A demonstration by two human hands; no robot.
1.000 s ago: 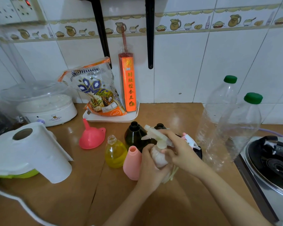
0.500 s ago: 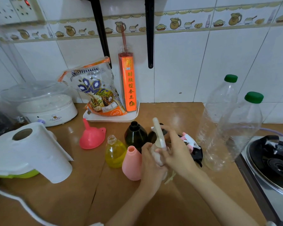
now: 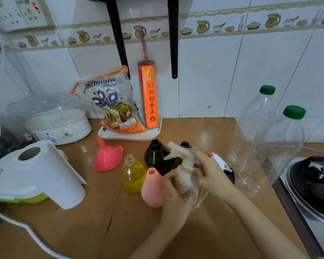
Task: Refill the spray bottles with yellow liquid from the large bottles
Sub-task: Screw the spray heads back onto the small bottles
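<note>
While left hand (image 3: 176, 195) grips white bottle (image 3: 185, 181), right hand (image 3: 210, 171) pinches sprayer (image 3: 178, 152).

Soft, even indoor light fills the scene, with faint shadows. Pale glare patches sit on the wooden countertop (image 3: 200, 131) toward twelve o'clock. Wide-angle distortion bows the tile lines at the edges, strongest at nine and three o'clock. Fine detail is slightly soft throughout.

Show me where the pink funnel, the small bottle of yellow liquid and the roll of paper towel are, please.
pink funnel (image 3: 107, 160): head view, on its wide cone.
small bottle of yellow liquid (image 3: 133, 176): head view, on its yellow belly.
roll of paper towel (image 3: 43, 174): head view, on its white side.
</note>
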